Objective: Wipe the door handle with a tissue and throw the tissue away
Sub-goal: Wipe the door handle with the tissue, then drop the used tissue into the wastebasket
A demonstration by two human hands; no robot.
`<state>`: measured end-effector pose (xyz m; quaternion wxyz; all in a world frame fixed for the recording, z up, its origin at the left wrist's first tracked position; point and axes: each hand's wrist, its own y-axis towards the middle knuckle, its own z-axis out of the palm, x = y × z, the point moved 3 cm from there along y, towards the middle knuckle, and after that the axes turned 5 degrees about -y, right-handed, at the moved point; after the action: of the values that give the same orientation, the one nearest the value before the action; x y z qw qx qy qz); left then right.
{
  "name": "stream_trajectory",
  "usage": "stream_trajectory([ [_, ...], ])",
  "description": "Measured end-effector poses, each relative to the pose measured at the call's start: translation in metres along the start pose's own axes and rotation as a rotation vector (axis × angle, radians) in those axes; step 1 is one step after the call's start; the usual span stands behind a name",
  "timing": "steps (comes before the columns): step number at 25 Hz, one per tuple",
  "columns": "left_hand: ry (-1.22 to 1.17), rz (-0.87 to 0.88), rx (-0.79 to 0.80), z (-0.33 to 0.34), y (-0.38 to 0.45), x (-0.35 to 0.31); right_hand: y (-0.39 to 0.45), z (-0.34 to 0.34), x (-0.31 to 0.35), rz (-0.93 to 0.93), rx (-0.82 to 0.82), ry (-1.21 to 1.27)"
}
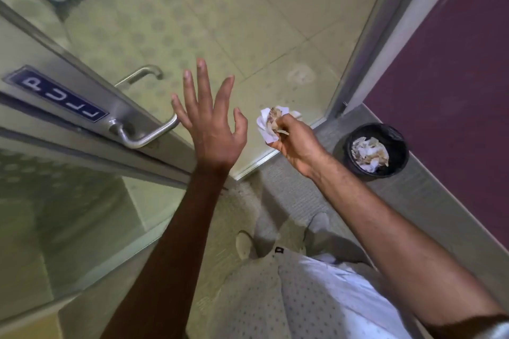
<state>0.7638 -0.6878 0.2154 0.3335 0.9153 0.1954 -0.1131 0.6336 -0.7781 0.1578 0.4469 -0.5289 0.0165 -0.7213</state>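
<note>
At the far left a glass door (82, 201) stands open, its metal band crossing the view at a slant. On that band sits a blue sign (56, 93) with white letters, seen upside down. Just right of the sign is the door handle (146, 133), a bent metal lever on the near face; a second handle (140, 74) shows on the far side of the door, seen through the glass.

The left hand (212, 124) is held up just right of the lever's tip, fingers spread wide and empty, back toward the camera. Its little finger lies very near the lever's end; whether they touch cannot be told.

Right of it, the right hand (296, 140) is closed around a crumpled tissue (271, 124), white with brown stains, the wad sticking out past the fingers. The tissue is in the air, between the left hand and the bin, above the edge where pale floor tiles (220, 22) meet grey carpet (303, 187).

Further right a small black bin (355, 162) with a dark liner stands on the carpet, near the corner of the door frame (366, 44). Crumpled, stained tissues already lie inside it. A purple wall (454, 63) fills the far right. Nothing lies between the held tissue and the bin's open top. At the bottom, the person's pale trousers and shoes show.
</note>
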Motion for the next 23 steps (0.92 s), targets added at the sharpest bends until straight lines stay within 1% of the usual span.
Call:
stream_trajectory([
  [3, -0.159, 0.059, 0.182, 0.075, -0.008, -0.052, 0.006, -0.078, 0.015, -0.024, -0.204, -0.084],
  [8, -0.243, 0.127, 0.501, 0.204, -0.015, -0.106, 0.023, -0.214, 0.027, -0.034, -0.532, -0.266],
  [11, -0.267, 0.212, 0.595, 0.268, -0.022, -0.129, 0.040, -0.296, 0.019, -0.013, -0.693, -0.308],
  [14, -0.249, 0.226, 0.701, 0.335, -0.034, -0.145, 0.061, -0.374, 0.004, 0.029, -0.819, -0.398],
  [16, -0.205, 0.220, 0.850, 0.374, -0.044, -0.151, 0.071, -0.417, -0.006, 0.068, -0.904, -0.457],
  [18, -0.175, 0.197, 0.944, 0.407, -0.055, -0.154, 0.081, -0.450, -0.011, 0.096, -0.973, -0.516],
  [19, -0.182, 0.177, 0.970, 0.416, -0.058, -0.160, 0.085, -0.466, -0.013, 0.103, -0.997, -0.533],
  [20, -0.199, 0.171, 0.960, 0.425, -0.063, -0.162, 0.089, -0.480, -0.016, 0.106, -1.023, -0.539],
  [23, -0.216, 0.119, 0.992, 0.445, -0.070, -0.168, 0.100, -0.509, -0.031, 0.161, -1.026, -0.600],
])
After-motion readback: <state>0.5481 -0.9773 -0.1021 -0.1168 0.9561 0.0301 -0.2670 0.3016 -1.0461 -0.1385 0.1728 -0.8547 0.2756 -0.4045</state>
